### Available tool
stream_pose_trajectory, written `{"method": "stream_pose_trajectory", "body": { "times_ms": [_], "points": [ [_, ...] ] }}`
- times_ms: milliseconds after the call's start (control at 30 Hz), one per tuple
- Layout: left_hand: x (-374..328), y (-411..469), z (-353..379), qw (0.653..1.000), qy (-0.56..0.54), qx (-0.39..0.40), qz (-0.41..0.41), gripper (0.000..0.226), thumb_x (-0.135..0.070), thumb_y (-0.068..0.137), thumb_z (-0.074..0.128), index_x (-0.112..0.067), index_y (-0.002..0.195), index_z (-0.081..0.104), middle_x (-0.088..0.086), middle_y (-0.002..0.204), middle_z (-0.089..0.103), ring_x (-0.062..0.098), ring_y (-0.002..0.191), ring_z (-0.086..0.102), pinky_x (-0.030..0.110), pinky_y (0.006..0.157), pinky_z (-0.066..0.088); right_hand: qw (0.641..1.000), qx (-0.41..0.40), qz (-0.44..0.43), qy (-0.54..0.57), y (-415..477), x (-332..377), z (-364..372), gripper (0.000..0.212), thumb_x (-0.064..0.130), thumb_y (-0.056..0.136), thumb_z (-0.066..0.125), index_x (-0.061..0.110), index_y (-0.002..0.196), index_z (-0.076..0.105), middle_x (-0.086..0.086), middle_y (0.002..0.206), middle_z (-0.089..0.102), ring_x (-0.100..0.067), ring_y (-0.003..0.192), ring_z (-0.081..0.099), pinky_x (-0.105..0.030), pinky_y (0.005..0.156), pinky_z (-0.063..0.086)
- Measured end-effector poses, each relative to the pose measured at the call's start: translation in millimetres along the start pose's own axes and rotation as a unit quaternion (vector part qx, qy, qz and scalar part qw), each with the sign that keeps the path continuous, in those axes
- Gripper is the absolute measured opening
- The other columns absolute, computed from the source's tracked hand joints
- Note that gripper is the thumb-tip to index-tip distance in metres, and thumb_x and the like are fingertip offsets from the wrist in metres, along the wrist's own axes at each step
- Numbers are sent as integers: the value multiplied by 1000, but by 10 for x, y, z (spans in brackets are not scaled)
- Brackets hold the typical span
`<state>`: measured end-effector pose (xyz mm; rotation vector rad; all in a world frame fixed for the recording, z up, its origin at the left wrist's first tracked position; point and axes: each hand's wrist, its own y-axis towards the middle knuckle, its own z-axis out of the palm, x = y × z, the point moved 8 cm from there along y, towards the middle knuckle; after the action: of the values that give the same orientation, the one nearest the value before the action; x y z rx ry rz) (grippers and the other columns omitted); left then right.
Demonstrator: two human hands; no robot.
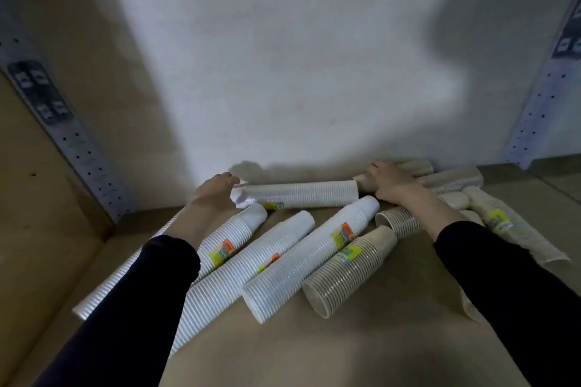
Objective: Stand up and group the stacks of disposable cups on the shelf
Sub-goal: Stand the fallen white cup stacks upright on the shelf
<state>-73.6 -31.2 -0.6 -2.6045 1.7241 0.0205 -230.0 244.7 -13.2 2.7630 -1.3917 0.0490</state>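
Several wrapped stacks of disposable cups lie flat on the brown shelf board (361, 352). White stacks fan out at the centre and left, among them one lying crosswise at the back (301, 195) and one long stack at the centre (311, 256). Beige stacks lie to the right, one at the front (349, 273) and others at the back right (452, 181). My left hand (215, 190) reaches to the left end of the crosswise white stack, fingers around its wrapper end. My right hand (391, 181) rests palm-down on a beige stack by the wall, fingers curled over it.
A white back wall (298, 88) closes the shelf behind the cups. Perforated metal uprights stand at the left (81, 154) and the right (537, 107). A brown side panel (37, 229) bounds the left. Bare board lies in front of the stacks.
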Motion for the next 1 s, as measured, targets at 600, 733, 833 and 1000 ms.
{"method": "stream_pose_trajectory", "body": {
  "times_ms": [600,733,833,1000],
  "points": [
    [-14,38,13,994,73,31,75,50,-24,83,64,-7,127,47,10,133,49,26,117,52,32,96,42,996,-89,8,21,10,-71,-129,45,7,84,56,7,128,45,-10,140,42,-27,129,39,-38,98,41],
    [-10,-99,-435,997,9,14,78,48,-21,75,72,-9,119,56,8,120,57,25,107,55,28,87,42,959,-211,43,182,-100,-230,-549,49,8,76,69,1,122,51,-17,131,50,-33,119,47,-38,95,40],
    [-32,-143,-848,994,-82,-11,75,44,-17,73,76,-7,114,61,10,112,63,24,101,58,28,85,44,908,-275,99,300,-203,-366,-782,45,9,71,75,-2,110,56,-20,118,58,-34,107,55,-37,85,43],
    [-206,-143,-1395,967,-219,-98,84,38,-17,74,76,-5,108,65,4,91,61,16,82,54,20,67,41,850,-289,128,421,-243,-360,-878,37,13,71,76,-3,100,60,-19,105,66,-32,98,61,-30,72,42]
  ]
}}
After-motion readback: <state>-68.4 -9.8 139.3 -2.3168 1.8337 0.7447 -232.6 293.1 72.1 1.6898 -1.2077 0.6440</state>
